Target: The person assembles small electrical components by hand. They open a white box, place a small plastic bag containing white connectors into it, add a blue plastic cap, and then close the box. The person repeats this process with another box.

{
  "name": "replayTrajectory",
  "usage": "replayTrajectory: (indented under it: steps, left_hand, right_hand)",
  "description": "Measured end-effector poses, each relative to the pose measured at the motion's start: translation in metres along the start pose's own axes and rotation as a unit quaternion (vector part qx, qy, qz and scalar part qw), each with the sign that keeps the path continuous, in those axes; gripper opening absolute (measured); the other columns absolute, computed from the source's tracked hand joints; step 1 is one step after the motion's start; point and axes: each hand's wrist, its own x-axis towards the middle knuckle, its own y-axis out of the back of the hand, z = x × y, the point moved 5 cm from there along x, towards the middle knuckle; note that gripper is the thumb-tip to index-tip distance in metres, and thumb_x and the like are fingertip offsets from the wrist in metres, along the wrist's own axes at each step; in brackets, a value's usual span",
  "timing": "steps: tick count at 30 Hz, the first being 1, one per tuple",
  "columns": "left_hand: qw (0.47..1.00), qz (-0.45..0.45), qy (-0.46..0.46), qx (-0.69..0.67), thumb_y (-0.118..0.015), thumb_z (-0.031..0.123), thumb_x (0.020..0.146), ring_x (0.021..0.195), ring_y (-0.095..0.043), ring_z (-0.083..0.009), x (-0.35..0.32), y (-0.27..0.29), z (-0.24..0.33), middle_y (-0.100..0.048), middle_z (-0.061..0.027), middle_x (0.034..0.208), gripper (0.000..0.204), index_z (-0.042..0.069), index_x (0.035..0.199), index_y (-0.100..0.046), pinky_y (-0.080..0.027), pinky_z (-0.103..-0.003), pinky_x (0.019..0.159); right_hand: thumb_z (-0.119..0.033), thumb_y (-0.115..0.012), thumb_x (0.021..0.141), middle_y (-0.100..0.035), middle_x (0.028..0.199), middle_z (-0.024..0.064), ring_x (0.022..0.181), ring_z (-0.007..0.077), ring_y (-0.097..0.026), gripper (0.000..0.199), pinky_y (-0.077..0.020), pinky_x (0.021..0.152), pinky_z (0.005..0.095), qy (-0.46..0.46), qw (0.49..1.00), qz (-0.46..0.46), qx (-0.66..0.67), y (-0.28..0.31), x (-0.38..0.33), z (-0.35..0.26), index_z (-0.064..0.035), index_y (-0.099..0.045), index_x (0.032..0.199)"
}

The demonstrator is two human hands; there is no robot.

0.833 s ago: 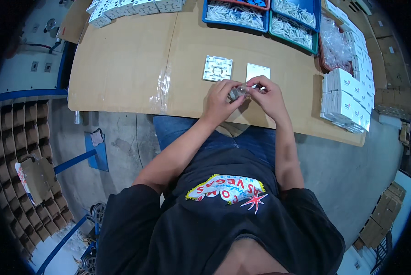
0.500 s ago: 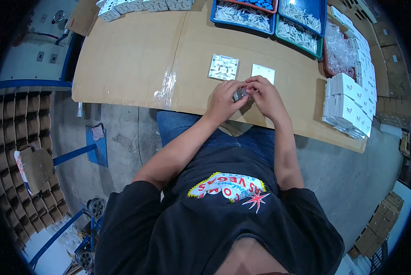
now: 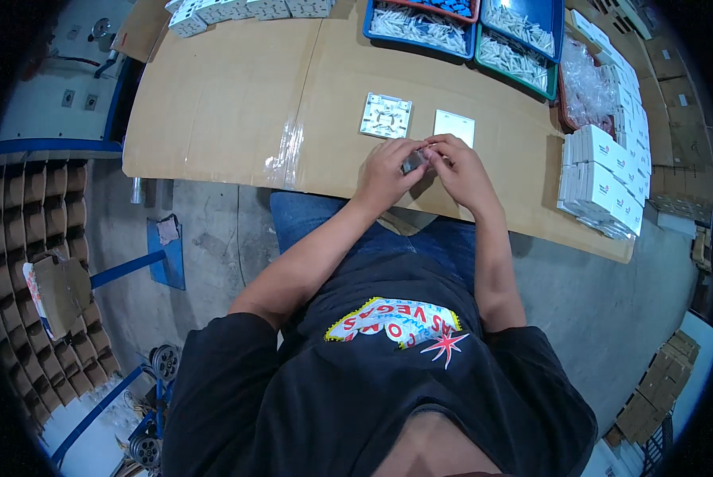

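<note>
Close to the front edge of the cardboard-covered table, my left hand [image 3: 390, 168] and my right hand [image 3: 458, 168] meet with curled fingers. Between them is a small clear plastic bag [image 3: 413, 162] with something greyish inside; its contents are too small to make out. My left fingers wrap round its body, while my right fingertips pinch the end nearer them. Just beyond my left hand lies a square white plastic frame [image 3: 386, 116] with moulded parts inside. A flat white square plate [image 3: 455, 126] lies past my right fingers, its near edge partly covered by them.
Blue and green trays [image 3: 518, 78] of white plastic plugs stand at the far side. Stacked white boxes [image 3: 603, 181] fill the table's right end, beside a red bin of clear bags [image 3: 588, 87]. More white square units [image 3: 249, 9] line the far left edge.
My hands stay together over the small bag, with only slight finger movement. The whole view has shifted very slightly.
</note>
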Motion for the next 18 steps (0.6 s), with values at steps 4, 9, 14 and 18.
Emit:
replayTrajectory:
  steps: [4,9,14,18]
  left_hand:
    - [1.000,-0.010,0.000,-0.004,-0.078,0.019,0.083,0.102,-0.067,-0.0304,0.000,0.000,0.000,-0.071,-0.0092,0.106,0.035,0.007,0.115,-0.070,-0.053,-0.042,0.086]
    - [1.000,-0.019,0.000,0.000,-0.078,0.018,0.083,0.103,-0.066,-0.0305,-0.001,-0.001,-0.001,-0.070,-0.0090,0.108,0.037,0.006,0.117,-0.069,-0.052,-0.043,0.087]
    - [1.000,-0.007,-0.002,-0.004,-0.079,0.017,0.081,0.103,-0.065,-0.0307,0.000,0.000,0.000,-0.070,-0.0089,0.109,0.039,0.007,0.118,-0.068,-0.051,-0.043,0.087]
    - [1.000,0.001,-0.011,-0.006,-0.079,0.017,0.081,0.102,-0.066,-0.0300,0.001,0.001,0.001,-0.070,-0.0084,0.108,0.040,0.007,0.118,-0.068,-0.051,-0.042,0.085]
  right_hand:
    - [-0.027,-0.057,0.105,-0.067,0.125,0.0158,0.114,0.0337,-0.062,0.033,-0.0504,0.097,0.0408,0.024,0.999,-0.016,-0.044,-0.001,0.000,0.001,0.0002,-0.075,0.107]
    - [-0.032,-0.053,0.107,-0.064,0.132,0.0170,0.120,0.0350,-0.059,0.040,-0.0486,0.101,0.0417,0.036,0.995,-0.033,-0.090,-0.006,0.002,-0.002,-0.0003,-0.076,0.107]
    - [-0.031,-0.053,0.107,-0.061,0.138,0.0187,0.124,0.0350,-0.056,0.040,-0.0452,0.107,0.0411,0.030,0.997,-0.036,-0.059,-0.010,0.003,0.001,0.0031,-0.074,0.111]
    - [-0.029,-0.053,0.107,-0.057,0.145,0.0191,0.131,0.0355,-0.051,0.039,-0.0407,0.112,0.0413,0.025,0.999,-0.030,-0.011,-0.015,0.002,0.007,0.0034,-0.073,0.116]
